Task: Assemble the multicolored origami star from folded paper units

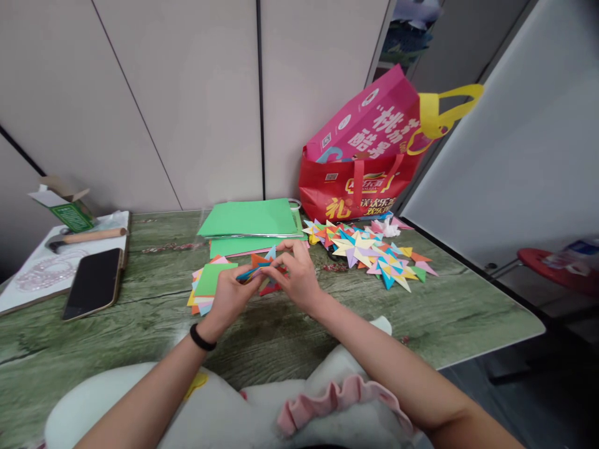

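Observation:
Between my two hands is a folded paper star with orange, blue and red points [261,260], partly hidden by my fingers. My left hand [229,290], with a black band at the wrist, pinches its left side. The fingers of my right hand [296,274] are closed on its right side. Just left of the star, a fanned stack of square coloured paper [210,279] lies with a green sheet on top. To the right is a pile of finished multicoloured paper stars [358,249]. Behind my hands rest larger green paper sheets [248,218].
A red gift bag [360,181] holding a pink box [369,118] stands at the back right. On the left are a phone [93,284], a hammer [88,236], a white board [28,274] with beads, and a small green box [70,212]. A white plush cushion [243,405] lies before me.

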Available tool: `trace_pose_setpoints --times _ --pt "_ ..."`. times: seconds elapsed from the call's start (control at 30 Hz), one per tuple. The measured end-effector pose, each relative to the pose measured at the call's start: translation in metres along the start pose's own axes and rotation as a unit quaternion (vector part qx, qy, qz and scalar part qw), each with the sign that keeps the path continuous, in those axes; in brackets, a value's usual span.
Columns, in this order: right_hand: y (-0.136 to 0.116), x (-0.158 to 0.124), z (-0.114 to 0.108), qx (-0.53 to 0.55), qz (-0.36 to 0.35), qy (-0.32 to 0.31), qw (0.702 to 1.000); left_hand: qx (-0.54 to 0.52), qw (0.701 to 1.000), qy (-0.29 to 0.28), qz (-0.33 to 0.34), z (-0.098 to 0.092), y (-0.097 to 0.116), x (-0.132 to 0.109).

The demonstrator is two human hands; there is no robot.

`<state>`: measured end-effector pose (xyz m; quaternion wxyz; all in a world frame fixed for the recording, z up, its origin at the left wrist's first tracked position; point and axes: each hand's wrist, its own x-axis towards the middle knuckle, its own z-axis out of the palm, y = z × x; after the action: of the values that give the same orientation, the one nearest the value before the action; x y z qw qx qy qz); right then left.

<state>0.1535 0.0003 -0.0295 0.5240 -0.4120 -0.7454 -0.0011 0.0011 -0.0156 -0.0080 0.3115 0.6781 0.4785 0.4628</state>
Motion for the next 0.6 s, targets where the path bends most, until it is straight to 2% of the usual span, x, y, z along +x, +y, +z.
trace_pose_setpoints --times 0.13,0.23,0.33,0.5,0.6 --pt "0.004 0.002 0.0 0.102 0.075 -0.016 0.992 -0.01 0.999 -0.043 -0.01 -0.002 -0.004 0.001" --pt "0.005 0.004 -0.002 0.204 0.151 -0.062 0.965 -0.013 0.996 -0.083 -0.015 -0.004 -0.007 0.001" --pt "0.003 0.006 -0.004 0.283 0.19 -0.087 0.936 -0.018 0.995 -0.099 -0.019 -0.005 -0.01 0.001" --pt "-0.006 0.009 -0.006 0.343 0.263 -0.088 0.898 -0.016 0.995 -0.099 -0.025 -0.004 -0.01 0.002" --pt "-0.007 0.01 -0.006 0.346 0.275 -0.093 0.892 -0.008 0.994 -0.107 -0.022 -0.003 -0.008 0.001"
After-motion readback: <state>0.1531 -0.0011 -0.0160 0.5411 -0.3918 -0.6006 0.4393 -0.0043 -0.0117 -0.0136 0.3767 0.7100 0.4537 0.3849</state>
